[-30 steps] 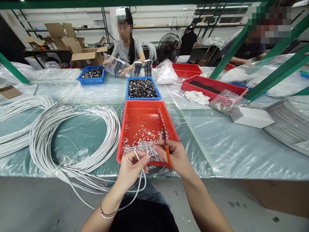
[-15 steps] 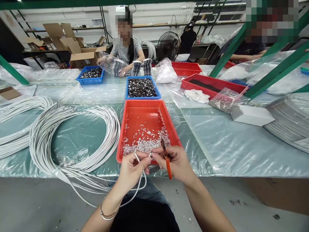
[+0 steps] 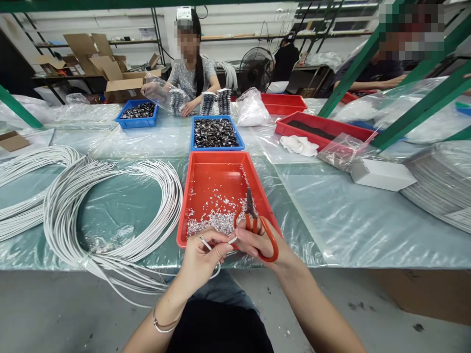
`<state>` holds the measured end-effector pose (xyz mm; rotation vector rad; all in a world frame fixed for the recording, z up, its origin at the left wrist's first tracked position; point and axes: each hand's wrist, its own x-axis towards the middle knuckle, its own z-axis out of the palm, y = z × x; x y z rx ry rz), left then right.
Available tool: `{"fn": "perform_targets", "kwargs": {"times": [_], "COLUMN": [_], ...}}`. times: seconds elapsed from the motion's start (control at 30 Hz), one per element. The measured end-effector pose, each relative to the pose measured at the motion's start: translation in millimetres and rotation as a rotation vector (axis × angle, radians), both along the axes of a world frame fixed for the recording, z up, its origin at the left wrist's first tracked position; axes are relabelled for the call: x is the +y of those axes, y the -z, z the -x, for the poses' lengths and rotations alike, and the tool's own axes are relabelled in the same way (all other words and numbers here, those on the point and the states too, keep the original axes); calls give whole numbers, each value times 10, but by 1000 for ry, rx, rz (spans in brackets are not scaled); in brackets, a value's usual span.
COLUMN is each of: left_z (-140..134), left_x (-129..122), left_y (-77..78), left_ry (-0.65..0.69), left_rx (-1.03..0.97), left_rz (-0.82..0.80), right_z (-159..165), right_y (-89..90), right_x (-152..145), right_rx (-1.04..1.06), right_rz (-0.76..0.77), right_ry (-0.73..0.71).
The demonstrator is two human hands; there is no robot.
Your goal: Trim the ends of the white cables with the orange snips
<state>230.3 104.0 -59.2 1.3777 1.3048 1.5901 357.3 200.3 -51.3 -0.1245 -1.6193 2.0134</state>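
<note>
My left hand (image 3: 201, 260) is closed on a white cable (image 3: 205, 243), with its short end sticking out between thumb and forefinger. Close beside that end, my right hand (image 3: 263, 245) holds orange-handled scissors (image 3: 250, 208), whose dark blades point away from me. My right thumb and forefinger reach the cable tip; whether they pinch it I cannot tell. Both hands are over the near edge of a red tray (image 3: 217, 156) holding many silvery scraps (image 3: 215, 220). To the left lies a large coil of white cables (image 3: 62, 215), its loose ends hanging over the table edge.
Beyond the tray stands a blue bin (image 3: 193, 139) of dark metallic parts. Another blue bin (image 3: 138, 122) is farther left, near a co-worker (image 3: 206, 73) handling a plastic bag. A white box (image 3: 382, 174) and green posts (image 3: 353, 73) are on the right.
The scissors have turned in my right hand; their blades now point forward over the tray and the handle loops show. The cable loop below my left hand has shrunk.
</note>
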Motion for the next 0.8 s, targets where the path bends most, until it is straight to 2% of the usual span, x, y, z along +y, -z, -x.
{"fn": "perform_targets", "kwargs": {"times": [0.07, 0.1, 0.13, 0.2, 0.3, 0.33, 0.4, 0.5, 0.63, 0.8], "left_z": [12, 13, 10, -5, -32, -37, -35, -13, 10, -14], "left_x": [17, 24, 30, 34, 23, 16, 2, -14, -26, -26], "left_y": [5, 4, 0, -17, -41, -43, -31, 13, 53, 27], "left_ry": [18, 9, -8, -66, -168, -194, -237, -293, -304, -331], "left_rx": [-3, -17, -38, -74, -50, -26, 32, 148, 246, 324], "left_rz": [-34, -28, -15, 13, 22, 23, 25, -3, -81, -139], "right_z": [44, 61, 74, 88, 99, 103, 112, 122, 112, 93], "right_y": [54, 76, 90, 100, 95, 94, 94, 94, 86, 88], "right_x": [9, 3, -12, -62, -153, -180, -219, -241, -235, -218], "right_rx": [59, 62, 53, 45, 78, 93, 100, 87, 101, 116], "right_rz": [153, 189, 175, 24, -334, -429, -560, -642, -623, -631], "right_ry": [-141, -155, -109, 142, 573, 662, 751, 811, 814, 810]}}
